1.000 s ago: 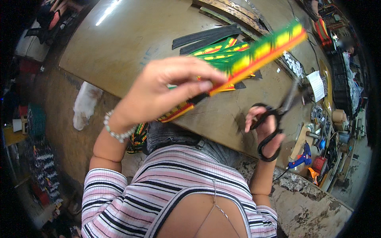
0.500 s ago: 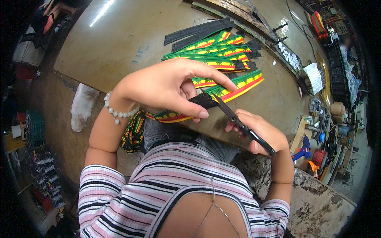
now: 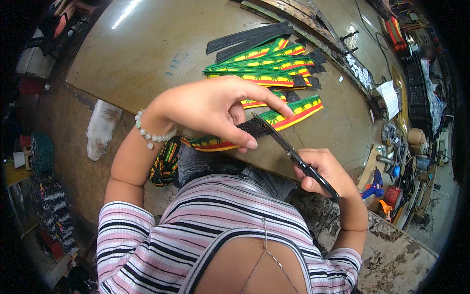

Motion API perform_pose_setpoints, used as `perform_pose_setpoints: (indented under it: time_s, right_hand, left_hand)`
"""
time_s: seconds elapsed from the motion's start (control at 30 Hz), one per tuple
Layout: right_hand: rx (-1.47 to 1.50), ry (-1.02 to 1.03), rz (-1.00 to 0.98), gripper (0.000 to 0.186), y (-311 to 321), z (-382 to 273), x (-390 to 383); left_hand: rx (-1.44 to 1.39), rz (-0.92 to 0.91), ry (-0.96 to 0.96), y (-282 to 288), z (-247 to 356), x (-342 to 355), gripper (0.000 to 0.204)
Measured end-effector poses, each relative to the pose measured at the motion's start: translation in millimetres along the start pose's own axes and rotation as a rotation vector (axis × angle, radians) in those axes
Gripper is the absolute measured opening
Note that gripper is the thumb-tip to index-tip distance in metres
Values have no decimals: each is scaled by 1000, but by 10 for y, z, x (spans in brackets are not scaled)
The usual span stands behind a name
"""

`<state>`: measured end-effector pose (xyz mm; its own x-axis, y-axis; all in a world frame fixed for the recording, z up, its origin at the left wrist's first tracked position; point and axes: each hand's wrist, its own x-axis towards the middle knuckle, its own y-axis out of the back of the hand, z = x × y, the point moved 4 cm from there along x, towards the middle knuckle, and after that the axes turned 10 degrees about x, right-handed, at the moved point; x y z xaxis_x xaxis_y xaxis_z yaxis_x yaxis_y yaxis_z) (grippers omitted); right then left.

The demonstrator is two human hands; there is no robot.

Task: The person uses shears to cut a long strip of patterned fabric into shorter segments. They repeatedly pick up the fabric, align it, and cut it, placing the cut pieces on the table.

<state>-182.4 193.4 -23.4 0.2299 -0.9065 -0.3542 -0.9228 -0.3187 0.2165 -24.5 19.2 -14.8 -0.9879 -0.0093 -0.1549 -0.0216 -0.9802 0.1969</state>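
My left hand (image 3: 210, 105) is closed on a patterned strap (image 3: 215, 143), its thumb near a black mesh stretch (image 3: 255, 128) and its index finger reaching over to the strap's far part (image 3: 306, 109). That part is green, yellow and red with dark palm shapes. In my right hand (image 3: 325, 169) is a pair of black scissors (image 3: 293, 156). Their blades lie across the strap where the black mesh meets the colourful part; whether the strap is severed there I cannot tell. More of the strap hangs in a bundle (image 3: 165, 161) beside my lap.
Several cut colourful strips (image 3: 254, 71) and plain black strips (image 3: 249, 39) lie on the table (image 3: 132, 63) beyond my hands. A long rail (image 3: 313, 44) crosses the far right. Glue guns (image 3: 374, 183), tape rolls (image 3: 417, 135) and papers (image 3: 387, 98) sit at right. A white furry animal (image 3: 103, 130) lies on the floor at left.
My right hand has shifted slightly down and right with the scissors, and the blades look closer together. My left hand keeps its hold on the strap.
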Motion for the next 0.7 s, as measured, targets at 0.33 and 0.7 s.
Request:
perform_pose_setpoints:
  time_s: [0.33, 0.7]
  right_hand:
    - [16, 94, 278, 54, -12, 246, -115]
    - [636, 261, 615, 41, -508, 157, 628]
  left_hand:
    - [276, 193, -28, 115, -135, 73, 58]
    - [268, 640, -514, -212, 260, 176, 83]
